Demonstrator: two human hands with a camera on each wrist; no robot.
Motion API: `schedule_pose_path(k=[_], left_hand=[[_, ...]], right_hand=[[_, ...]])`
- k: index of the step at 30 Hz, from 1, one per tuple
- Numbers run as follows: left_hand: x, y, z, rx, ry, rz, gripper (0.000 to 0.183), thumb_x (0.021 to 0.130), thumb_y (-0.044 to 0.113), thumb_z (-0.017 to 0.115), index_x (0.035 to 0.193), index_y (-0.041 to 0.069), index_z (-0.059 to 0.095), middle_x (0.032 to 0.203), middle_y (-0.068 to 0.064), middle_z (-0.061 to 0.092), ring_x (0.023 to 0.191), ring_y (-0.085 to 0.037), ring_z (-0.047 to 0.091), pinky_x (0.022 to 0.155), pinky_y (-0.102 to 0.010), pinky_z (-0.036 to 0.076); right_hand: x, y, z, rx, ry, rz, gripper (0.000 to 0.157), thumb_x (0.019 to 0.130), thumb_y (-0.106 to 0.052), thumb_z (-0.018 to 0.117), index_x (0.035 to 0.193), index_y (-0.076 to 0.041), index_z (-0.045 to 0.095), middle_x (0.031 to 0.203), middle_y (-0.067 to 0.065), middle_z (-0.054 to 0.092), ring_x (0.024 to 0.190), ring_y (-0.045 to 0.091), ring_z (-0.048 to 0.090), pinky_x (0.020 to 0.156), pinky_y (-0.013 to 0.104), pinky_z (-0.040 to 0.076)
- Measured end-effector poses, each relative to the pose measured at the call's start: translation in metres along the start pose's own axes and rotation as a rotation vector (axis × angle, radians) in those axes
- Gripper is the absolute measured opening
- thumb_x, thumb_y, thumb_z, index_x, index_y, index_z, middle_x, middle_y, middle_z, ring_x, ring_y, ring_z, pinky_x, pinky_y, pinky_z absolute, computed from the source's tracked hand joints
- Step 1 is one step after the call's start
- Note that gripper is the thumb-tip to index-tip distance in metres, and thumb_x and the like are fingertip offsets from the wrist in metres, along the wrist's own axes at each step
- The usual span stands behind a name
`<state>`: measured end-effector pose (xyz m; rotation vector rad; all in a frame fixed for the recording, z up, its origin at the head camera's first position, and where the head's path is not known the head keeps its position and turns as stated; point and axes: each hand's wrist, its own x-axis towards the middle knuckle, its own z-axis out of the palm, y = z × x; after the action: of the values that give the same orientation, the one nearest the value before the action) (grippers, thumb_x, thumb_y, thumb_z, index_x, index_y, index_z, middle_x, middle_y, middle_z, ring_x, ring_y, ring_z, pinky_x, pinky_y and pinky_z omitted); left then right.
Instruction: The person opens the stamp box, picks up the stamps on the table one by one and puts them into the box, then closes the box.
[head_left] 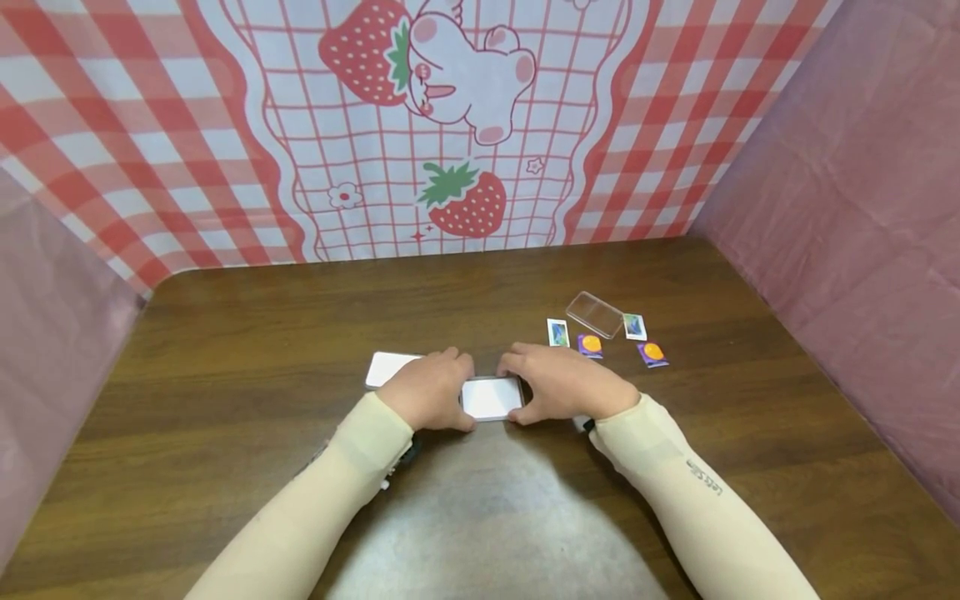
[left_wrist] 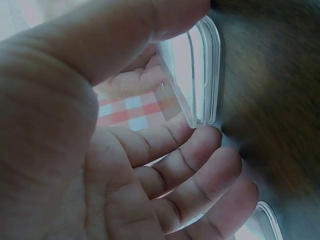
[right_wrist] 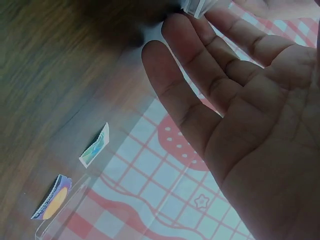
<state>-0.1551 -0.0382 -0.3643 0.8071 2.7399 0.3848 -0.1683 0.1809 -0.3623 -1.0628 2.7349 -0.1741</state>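
Observation:
Between my two hands lies a flat, rectangular clear plastic case that looks white and glossy from above. My left hand grips its left end, thumb on the near edge and fingers at the far edge. From the right, my right hand holds the other end the same way. In the left wrist view the case shows layered transparent walls close over the table. Only a corner of the case shows in the right wrist view, beside the fingertips.
A second white-looking flat case lies partly behind my left hand. Back right are a clear plastic lid, two small picture cards and two purple cards with orange circles. A checked cloth hangs behind the wooden table.

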Motion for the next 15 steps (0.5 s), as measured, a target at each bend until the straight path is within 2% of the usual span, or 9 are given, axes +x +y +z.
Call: schedule_pose_path(k=[7,15], left_hand=[[0.0011,-0.0005,0.0013,-0.010,0.003,0.016,0.050,0.076,0.036,0.091,0.108,0.008,0.063,0.096,-0.003,0.059,0.082,-0.019,0.056,0.073,-0.036,0.051],[-0.0002,-0.0012,-0.0011,0.003,-0.001,0.015,0.052,0.075,0.034,0.091,0.110,0.008,0.064,0.097,-0.003,0.059,0.085,-0.020,0.056,0.076,-0.037,0.051]], right_hand=[[-0.0012,-0.0002,0.0006,0.012,0.008,0.015,0.047,0.078,-0.038,0.087,0.113,-0.016,0.066,0.099,-0.005,0.060,0.078,0.009,0.055,0.068,0.031,0.050],[-0.0013,-0.0014,-0.0050,0.070,-0.017,0.031,0.047,0.081,-0.035,0.086,0.117,-0.014,0.064,0.102,-0.005,0.063,0.080,0.008,0.056,0.071,0.029,0.050]])
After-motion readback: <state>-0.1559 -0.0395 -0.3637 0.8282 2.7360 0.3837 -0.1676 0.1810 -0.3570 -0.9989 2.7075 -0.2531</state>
